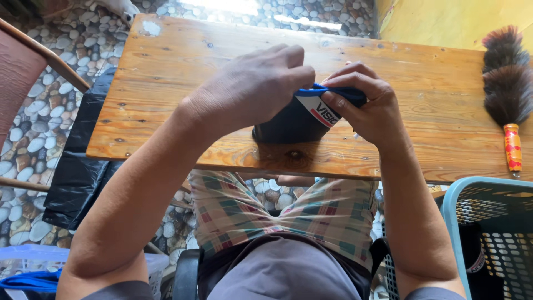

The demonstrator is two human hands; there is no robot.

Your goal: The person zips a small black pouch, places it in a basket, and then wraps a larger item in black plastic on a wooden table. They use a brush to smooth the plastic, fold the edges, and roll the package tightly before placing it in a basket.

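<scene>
Dark navy sock (288, 125) with a blue-trimmed white and red band lies at the near edge of the wooden table (166, 83), largely hidden: the left hand (252, 89) covers its upper left portion and the right hand (366, 108) covers its right end. Both hands pinch the blue cuff between thumb and fingers. Its full shape cannot be made out. A feather duster (508, 89) lies at the table's right end, near a light blue basket (488, 222) cut off by the frame.

Daylight bright, from top | glare blown out on pebble floor (222, 5) | focus sharp | edges bowed
</scene>
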